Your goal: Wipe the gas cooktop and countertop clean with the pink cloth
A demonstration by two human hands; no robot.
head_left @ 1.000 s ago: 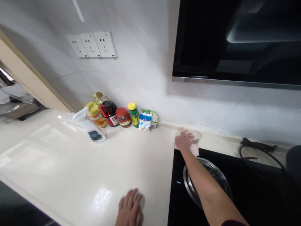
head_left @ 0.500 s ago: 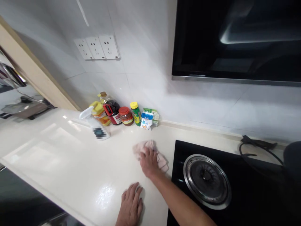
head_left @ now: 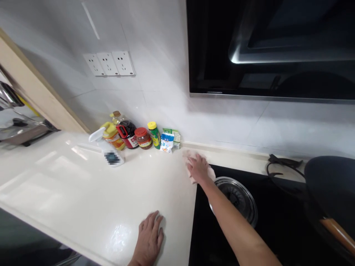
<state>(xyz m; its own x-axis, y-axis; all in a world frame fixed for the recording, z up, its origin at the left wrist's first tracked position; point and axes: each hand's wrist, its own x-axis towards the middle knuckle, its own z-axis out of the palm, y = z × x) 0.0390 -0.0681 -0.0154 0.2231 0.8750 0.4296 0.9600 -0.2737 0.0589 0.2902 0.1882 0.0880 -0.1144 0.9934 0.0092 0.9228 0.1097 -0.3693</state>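
A pale pink cloth (head_left: 211, 173) lies under my right hand (head_left: 198, 168), at the corner where the white countertop (head_left: 111, 199) meets the black stove top (head_left: 203, 221). My right fingers press on the cloth and partly cover it; its far edge is blurred. My left hand (head_left: 149, 236) rests flat on the countertop near the front, fingers stretched out, with nothing in it. My right forearm passes over the round metal burner (head_left: 251, 207) and hides part of it.
Along the wall stand a white spray bottle (head_left: 112, 155), a yellow jug (head_left: 111, 133), a dark sauce bottle (head_left: 129, 136), a red-lidded jar (head_left: 143, 138), a green shaker (head_left: 154, 135) and a blue-white packet (head_left: 167, 142). At right are a pot ring (head_left: 285, 175) and a wok (head_left: 330, 184).
My right hand has slid the cloth rightward and toward the wall, onto the stove's corner. My left hand stays on the countertop. The view has turned right, bringing the wok further in.
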